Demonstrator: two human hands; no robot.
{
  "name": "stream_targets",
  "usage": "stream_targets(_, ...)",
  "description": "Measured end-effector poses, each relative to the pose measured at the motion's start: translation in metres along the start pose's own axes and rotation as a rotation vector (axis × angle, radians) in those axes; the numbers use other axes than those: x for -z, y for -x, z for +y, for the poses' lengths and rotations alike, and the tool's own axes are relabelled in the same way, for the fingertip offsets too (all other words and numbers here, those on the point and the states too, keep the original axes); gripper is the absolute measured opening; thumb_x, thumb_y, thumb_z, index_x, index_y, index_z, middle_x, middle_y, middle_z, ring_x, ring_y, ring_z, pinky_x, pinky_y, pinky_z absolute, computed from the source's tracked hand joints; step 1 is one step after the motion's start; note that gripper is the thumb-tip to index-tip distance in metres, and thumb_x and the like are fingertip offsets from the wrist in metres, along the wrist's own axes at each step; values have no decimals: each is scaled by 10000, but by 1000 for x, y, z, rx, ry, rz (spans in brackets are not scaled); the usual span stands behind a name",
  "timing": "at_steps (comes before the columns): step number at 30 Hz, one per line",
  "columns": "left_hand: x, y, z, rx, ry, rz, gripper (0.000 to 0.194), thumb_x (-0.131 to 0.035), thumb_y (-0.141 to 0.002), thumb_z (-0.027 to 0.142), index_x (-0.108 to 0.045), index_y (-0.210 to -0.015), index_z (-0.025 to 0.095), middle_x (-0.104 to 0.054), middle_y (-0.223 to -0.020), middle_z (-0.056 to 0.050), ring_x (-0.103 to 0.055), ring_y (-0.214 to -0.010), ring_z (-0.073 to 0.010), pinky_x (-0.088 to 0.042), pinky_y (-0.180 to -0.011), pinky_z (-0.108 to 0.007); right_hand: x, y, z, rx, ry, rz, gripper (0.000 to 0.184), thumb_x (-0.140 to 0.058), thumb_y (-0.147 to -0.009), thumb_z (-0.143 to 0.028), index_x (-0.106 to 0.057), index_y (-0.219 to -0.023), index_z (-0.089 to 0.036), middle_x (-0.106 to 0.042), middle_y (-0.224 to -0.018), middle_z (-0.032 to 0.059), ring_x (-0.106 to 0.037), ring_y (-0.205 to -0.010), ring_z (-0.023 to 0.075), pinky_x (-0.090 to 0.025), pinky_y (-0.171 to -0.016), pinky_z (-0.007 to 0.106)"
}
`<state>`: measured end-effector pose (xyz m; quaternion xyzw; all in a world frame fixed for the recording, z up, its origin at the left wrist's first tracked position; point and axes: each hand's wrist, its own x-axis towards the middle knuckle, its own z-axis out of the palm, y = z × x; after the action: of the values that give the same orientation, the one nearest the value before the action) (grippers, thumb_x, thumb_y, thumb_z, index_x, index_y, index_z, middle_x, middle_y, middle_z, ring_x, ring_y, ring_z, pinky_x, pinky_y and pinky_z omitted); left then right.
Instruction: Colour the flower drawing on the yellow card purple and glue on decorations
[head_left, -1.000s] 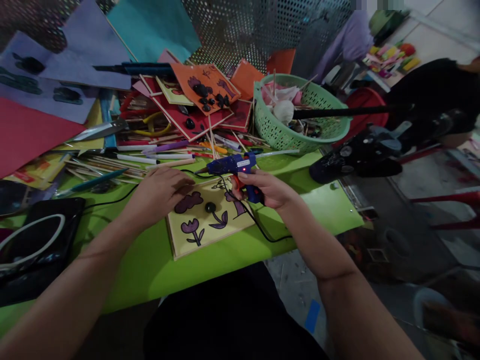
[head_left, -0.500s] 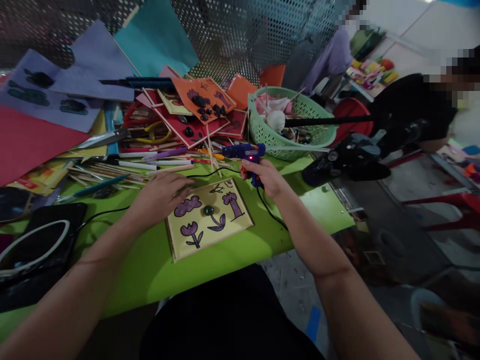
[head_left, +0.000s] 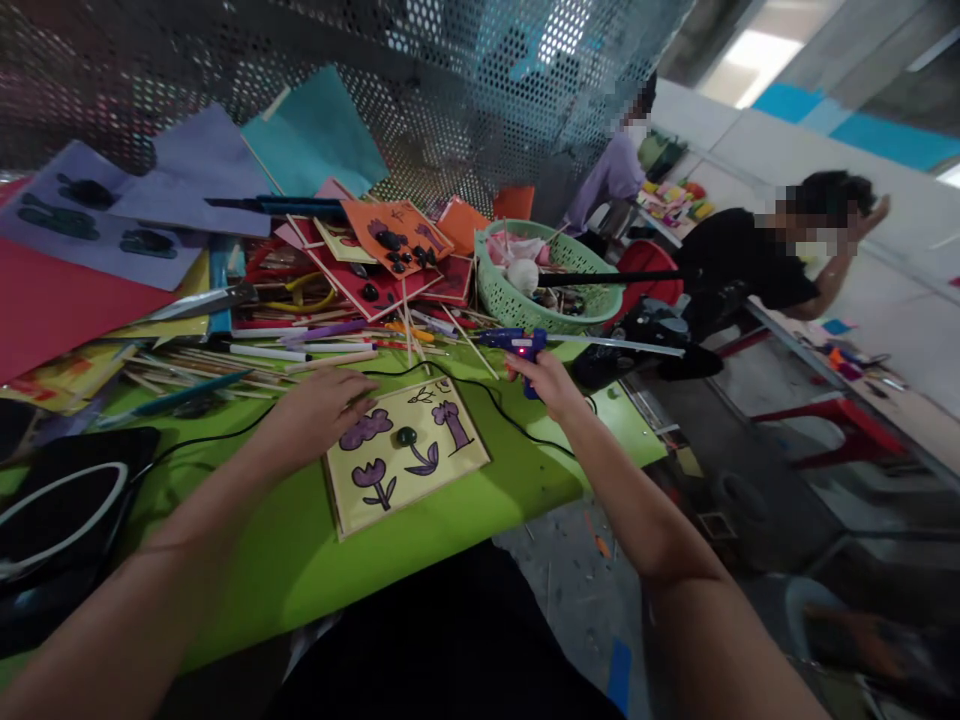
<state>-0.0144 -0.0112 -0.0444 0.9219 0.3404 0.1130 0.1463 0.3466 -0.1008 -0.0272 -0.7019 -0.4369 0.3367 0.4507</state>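
My right hand (head_left: pixel 551 385) grips a blue hot glue gun (head_left: pixel 517 345) by its handle, up off the table and right of a yellow card. A long clear glue stick (head_left: pixel 615 344) sticks out of its back, and a red light glows on its side. My left hand (head_left: pixel 326 405) rests at the upper left corner of the yellow card (head_left: pixel 439 475), fingers stretched out and slightly bent. The card has a thin wooden edging and purple drawings of flowers, a cloud and a tree. A dark shiny stone (head_left: pixel 406 436) sits on the flower in its middle.
Skewers, pens and scissors (head_left: pixel 199 303) lie heaped behind the card, with coloured sheets (head_left: pixel 322 130). A green basket (head_left: pixel 547 305) stands back right. A black cord (head_left: pixel 517 425) crosses the green table (head_left: pixel 247 590). A black device (head_left: pixel 75 500) lies left. Two people (head_left: pixel 724 250) are beyond.
My right hand has carried the glue gun away from above the card to the right. My left hand stays by the card's corner. The view has tilted upward, showing more of the room.
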Motion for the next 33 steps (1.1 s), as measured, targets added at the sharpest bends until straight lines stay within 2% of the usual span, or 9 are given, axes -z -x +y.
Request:
stream_targets(6, -2, -1, -3, -35, 13, 45, 465, -405, -1059, 445, -760, -1250, 215, -757, -1327, -158, -697, -1212, -346, -548, -1045, -524, 15, 11, 10, -100, 31, 70, 519, -811, -664, -679, -661, -786, -197, -710, -683, 41, -549, -598, 157, -413, -566, 283)
stream_targets(12, -2, 0, -5, -46, 28, 34, 480, -395, -1058, 439, -758, -1244, 185, -751, -1335, -174, -675, -1262, -375, -523, -1072, -543, 22, 9, 11, -130, 137, 31, 507, -746, -760, -680, -687, -865, -188, -752, -765, 88, -655, -657, 201, -506, -612, 305)
stream_targets(15, -3, 0, -8, -69, 26, 45, 457, -420, -1056, 441, -767, -1237, 203, -765, -1314, -159, -682, -1256, -367, -528, -1073, -536, 31, 11, 7, -126, 312, 56, 407, -724, -823, -595, -716, -905, -197, -767, -823, 75, -704, -782, 239, -524, -700, 320)
stream_targets(18, -5, 0, -11, -66, 6, 47, 453, -431, -1056, 453, -769, -1250, 222, -762, -1328, -146, -688, -1251, -360, -540, -1063, -522, 44, 18, -3, -125, 560, 105, 311, -720, -858, -520, -710, -776, -220, -764, -821, 79, -709, -862, 282, -486, -761, 345)
stream_targets(21, -7, 1, -13, -65, 5, 61, 449, -429, -1057, 452, -768, -1256, 237, -760, -1338, -137, -685, -1261, -353, -546, -1060, -516, 54, 29, -21, -131, 796, 129, 395, -711, -885, -474, -638, -595, -216, -728, -730, 115, -701, -857, 317, -435, -768, 368)
stream_targets(23, -7, 1, -13, -65, 11, 72, 446, -433, -1054, 455, -769, -1249, 235, -762, -1333, -140, -690, -1247, -356, -552, -1053, -523, 56, 33, -35, -106, 900, 137, 407, -673, -928, -480, -671, -624, -210, -745, -772, 130, -702, -882, 318, -415, -759, 361)
stream_targets(26, -7, 0, -13, -65, 5, 71, 450, -423, -1060, 473, -764, -1245, 245, -763, -1321, -139, -686, -1242, -360, -551, -1051, -523, 47, 27, -54, -15, 983, 135, 340, -630, -978, -516, -774, -892, -220, -789, -912, 110, -705, -919, 291, -403, -735, 333)
stream_targets(28, -7, 0, -13, -57, 17, 62, 473, -403, -1058, 501, -763, -1242, 254, -761, -1319, -139, -677, -1247, -373, -542, -1057, -539, 33, 12, -65, 131, 1056, 66, 321, -596, -1016, -465, -792, -1012, -211, -806, -958, 101, -716, -897, 264, -422, -727, 320)
stream_targets(33, -7, -1, -12, -3, 83, 40, 505, -411, -1024, 535, -779, -1221, 252, -751, -1322, -149, -673, -1253, -396, -509, -1094, -554, -25, -48, -78, 179, 1152, -128, 272, -658, -1005, -415, -831, -1051, -210, -828, -1103, 105, -748, -1048, 260, -501, -824, 301)
